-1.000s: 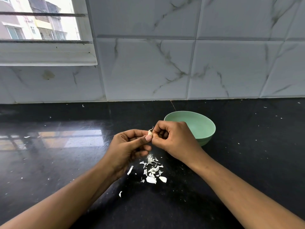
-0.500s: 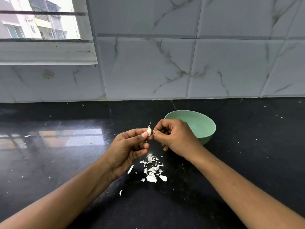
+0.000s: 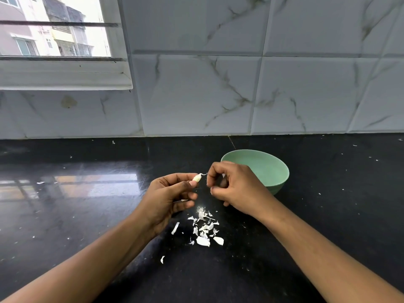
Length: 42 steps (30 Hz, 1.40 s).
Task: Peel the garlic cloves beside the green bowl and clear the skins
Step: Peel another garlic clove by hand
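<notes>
My left hand pinches a small pale garlic clove between thumb and forefinger above the black counter. A thin curl of skin sticks out from the clove's tip toward my right hand. That hand is a little to the right of the clove, fingers curled, with a tiny scrap of garlic skin at the thumb tip. The green bowl stands just behind my right hand, and what I can see of its inside looks empty. A heap of white garlic skins lies on the counter below both hands.
The black counter runs back to a marble-tiled wall. A window is at the upper left. Stray skin flecks lie near my left forearm and across the counter.
My right hand has pulled away to the right from the clove, which it was pinching before. My left hand still holds the clove in about the same spot.
</notes>
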### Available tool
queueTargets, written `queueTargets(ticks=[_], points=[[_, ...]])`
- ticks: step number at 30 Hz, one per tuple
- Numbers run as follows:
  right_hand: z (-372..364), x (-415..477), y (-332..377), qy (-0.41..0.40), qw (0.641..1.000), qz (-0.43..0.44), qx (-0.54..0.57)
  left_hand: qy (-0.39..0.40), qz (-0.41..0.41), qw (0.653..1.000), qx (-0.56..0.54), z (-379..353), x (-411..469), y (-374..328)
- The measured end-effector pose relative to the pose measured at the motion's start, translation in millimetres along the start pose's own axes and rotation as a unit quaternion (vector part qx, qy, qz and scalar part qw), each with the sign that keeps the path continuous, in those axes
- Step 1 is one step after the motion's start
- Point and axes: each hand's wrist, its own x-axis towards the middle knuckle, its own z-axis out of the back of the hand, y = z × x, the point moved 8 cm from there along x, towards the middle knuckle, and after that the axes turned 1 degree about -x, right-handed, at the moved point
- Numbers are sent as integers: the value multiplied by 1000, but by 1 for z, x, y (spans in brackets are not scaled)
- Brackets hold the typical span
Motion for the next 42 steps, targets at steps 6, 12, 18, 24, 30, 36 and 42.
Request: queueTargets(ticks=[6,12,18,24,30,36,42], points=[[-7,-1,-5,32,991,-83,97,-3,-9,1000,26,1,-1,-3],[-2,-2,-6,35,988,-94,119,-9,-45,998,51,4,-1,-14],[-2,-2,-6,55,986,-95,125,-10,-91,990,105,5,-3,-22],[11,-3,2,10,996,-40,74,2,-124,981,152,2,-4,-25],[12,-1,0,-16,984,-81,156,-2,-167,956,240,2,-5,-28],[8,-1,-1,31,977,-103,185,23,-171,950,261,-3,-6,-26],[9,-1,-2,21,993,-54,101,8,-202,942,269,0,-8,-34]])
